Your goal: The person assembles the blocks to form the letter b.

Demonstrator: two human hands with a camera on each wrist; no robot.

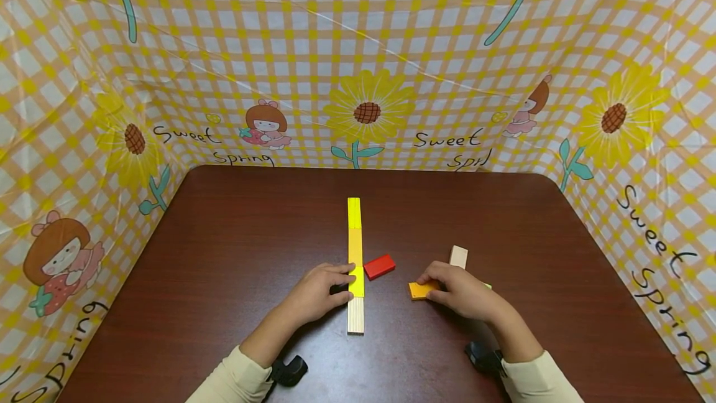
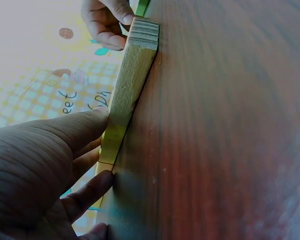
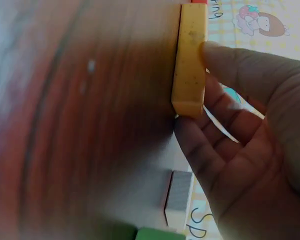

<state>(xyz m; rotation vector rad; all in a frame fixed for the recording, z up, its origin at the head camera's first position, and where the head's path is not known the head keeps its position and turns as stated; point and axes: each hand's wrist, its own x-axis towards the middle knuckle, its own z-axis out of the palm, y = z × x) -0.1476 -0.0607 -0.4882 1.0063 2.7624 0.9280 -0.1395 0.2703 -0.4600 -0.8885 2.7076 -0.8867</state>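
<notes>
Green block (image 3: 160, 234), probably, partly hidden by right hand (image 1: 463, 291).

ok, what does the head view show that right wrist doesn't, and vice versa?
Head only: the left hand touching the end-to-end row of blocks, plus cream sleeves.
Right wrist only: the speckled side of the held orange block, and the palm of the right hand.
Both: that hand pinching the orange block, the red block (a sliver in right wrist), a pale block, a green block (a sliver in head), the tabletop and the printed cloth.
</notes>
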